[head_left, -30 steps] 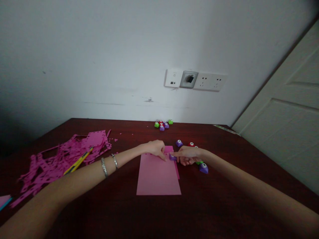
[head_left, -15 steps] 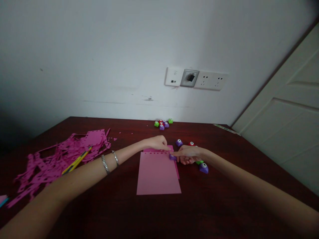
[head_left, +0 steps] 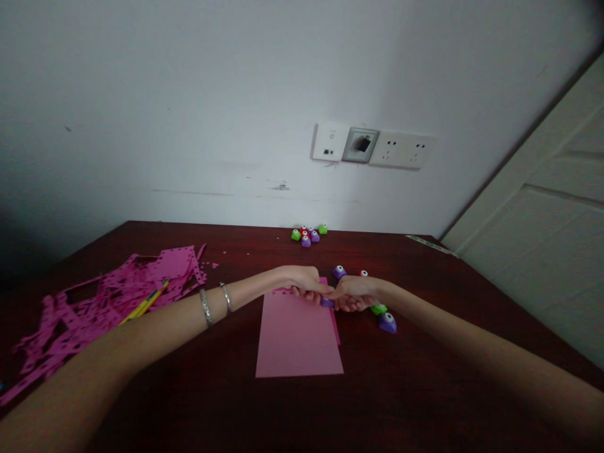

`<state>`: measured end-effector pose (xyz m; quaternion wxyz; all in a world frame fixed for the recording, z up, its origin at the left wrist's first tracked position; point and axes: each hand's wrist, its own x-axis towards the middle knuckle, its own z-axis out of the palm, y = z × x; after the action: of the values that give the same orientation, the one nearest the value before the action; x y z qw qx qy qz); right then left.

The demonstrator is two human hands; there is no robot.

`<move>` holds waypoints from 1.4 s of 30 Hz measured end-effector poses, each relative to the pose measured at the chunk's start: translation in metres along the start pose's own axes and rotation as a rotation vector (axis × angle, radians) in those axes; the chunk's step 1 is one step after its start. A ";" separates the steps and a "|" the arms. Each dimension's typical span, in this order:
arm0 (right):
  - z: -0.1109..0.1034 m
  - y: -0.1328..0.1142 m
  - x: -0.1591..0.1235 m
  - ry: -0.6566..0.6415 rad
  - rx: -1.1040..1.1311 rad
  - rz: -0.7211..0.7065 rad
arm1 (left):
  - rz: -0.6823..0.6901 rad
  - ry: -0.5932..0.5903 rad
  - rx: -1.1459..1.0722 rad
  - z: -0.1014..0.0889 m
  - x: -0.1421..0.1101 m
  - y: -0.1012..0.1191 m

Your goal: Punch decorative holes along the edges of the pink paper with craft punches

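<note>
A pink sheet of paper (head_left: 299, 340) lies on the dark wooden table (head_left: 425, 390), with a row of small punched holes along its far edge. My left hand (head_left: 304, 282) rests curled on that far edge, its fingers closed against the paper. My right hand (head_left: 355, 293) meets it from the right, fingers closed around a small purple punch (head_left: 326, 302) sitting at the sheet's top right corner. The fingertips of both hands touch.
More small punches lie near my right hand: purple (head_left: 387, 321), green (head_left: 378, 309), another purple (head_left: 338, 271), red (head_left: 363, 274). A cluster of punches (head_left: 307, 234) sits by the wall. Pink paper scraps (head_left: 94, 302) and a yellow cutter (head_left: 144, 303) lie at left. A door (head_left: 542, 207) stands at right.
My left hand lifted off the sheet's far edge, showing a row of punched holes, then came back down beside my right hand. The purple punch stayed at the corner.
</note>
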<state>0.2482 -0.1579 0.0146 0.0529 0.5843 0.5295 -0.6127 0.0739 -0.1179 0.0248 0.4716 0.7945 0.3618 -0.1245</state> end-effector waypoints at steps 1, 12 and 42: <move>0.001 -0.001 -0.001 0.005 -0.005 -0.004 | 0.021 -0.006 0.019 0.000 -0.001 0.001; 0.013 -0.006 -0.011 0.137 -0.039 -0.064 | 0.084 0.096 0.100 0.011 -0.012 0.006; 0.049 0.005 -0.045 1.033 -0.679 -0.383 | -0.059 0.456 0.690 0.104 -0.077 -0.005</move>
<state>0.2336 -0.2196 0.0343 -0.1371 0.6501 0.7458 -0.0496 0.0309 -0.2387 0.0086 0.0817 0.9025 0.4166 -0.0725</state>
